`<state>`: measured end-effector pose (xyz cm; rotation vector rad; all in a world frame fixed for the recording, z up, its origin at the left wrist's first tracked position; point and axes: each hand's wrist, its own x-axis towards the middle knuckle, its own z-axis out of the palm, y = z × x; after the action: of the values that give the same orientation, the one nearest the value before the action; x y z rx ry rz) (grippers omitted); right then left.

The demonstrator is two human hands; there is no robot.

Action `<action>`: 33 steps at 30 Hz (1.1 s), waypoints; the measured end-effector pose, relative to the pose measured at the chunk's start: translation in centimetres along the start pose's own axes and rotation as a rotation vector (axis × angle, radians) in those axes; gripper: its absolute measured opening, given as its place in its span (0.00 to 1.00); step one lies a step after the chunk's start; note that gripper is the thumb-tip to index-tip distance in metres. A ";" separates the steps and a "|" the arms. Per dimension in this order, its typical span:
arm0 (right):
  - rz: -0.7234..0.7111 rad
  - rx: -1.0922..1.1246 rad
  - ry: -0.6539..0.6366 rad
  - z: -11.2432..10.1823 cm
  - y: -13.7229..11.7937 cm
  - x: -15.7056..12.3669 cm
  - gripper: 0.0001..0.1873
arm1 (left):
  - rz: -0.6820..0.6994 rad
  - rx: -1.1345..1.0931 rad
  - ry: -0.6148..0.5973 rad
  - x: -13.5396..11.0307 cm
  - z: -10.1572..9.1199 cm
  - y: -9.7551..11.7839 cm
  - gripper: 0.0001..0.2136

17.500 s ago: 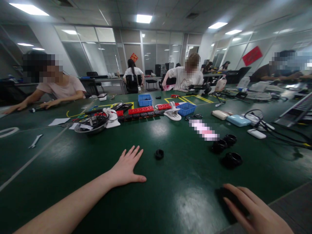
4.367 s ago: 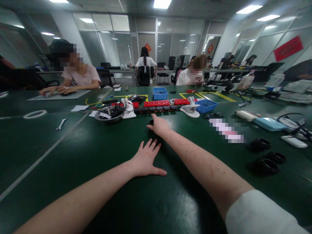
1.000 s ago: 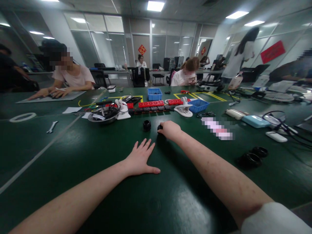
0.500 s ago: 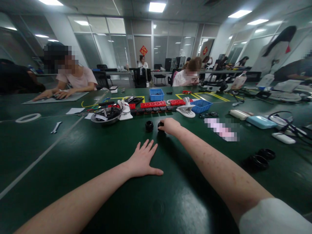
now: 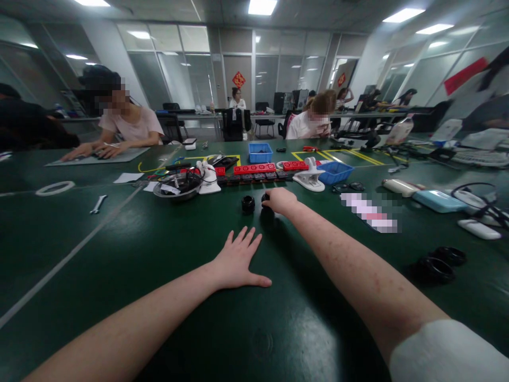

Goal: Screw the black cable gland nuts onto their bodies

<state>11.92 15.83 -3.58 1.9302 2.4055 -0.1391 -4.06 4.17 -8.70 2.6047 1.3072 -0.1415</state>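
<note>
My left hand [image 5: 237, 258] lies flat on the green tabletop [image 5: 191, 228], fingers spread, holding nothing. Farther out, my right hand [image 5: 282, 202] has its fingers closed round a small round black part [image 5: 265, 199], mostly hidden by the fingers. Just left of it stands a similar black part [image 5: 248, 205], short and cylindrical with a ribbed side, apart from both hands. Off to the right, below my right forearm's level, sit two wider black rings [image 5: 436, 269], hollow and open at the top.
Across the table runs a row of red and black socket strips [image 5: 254, 168], with white clamps [image 5: 309, 176], a metal bowl of cables [image 5: 177, 190] and blue bins [image 5: 260, 153]. A wrench [image 5: 98, 204] and tape ring [image 5: 55, 188] lie left. Co-workers sit beyond.
The view has turned slightly left, so the scene sits farther right. My right hand keeps its hold on the black part; my left hand stays flat and spread.
</note>
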 end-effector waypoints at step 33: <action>0.093 0.057 0.095 0.4 0.4 -2.5 0.48 | -0.005 -0.012 0.002 -0.3 -0.2 0.2 0.53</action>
<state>12.82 13.42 -3.78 2.1160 2.3889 -0.1156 -4.09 3.94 -8.41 2.5931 1.3108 -0.1315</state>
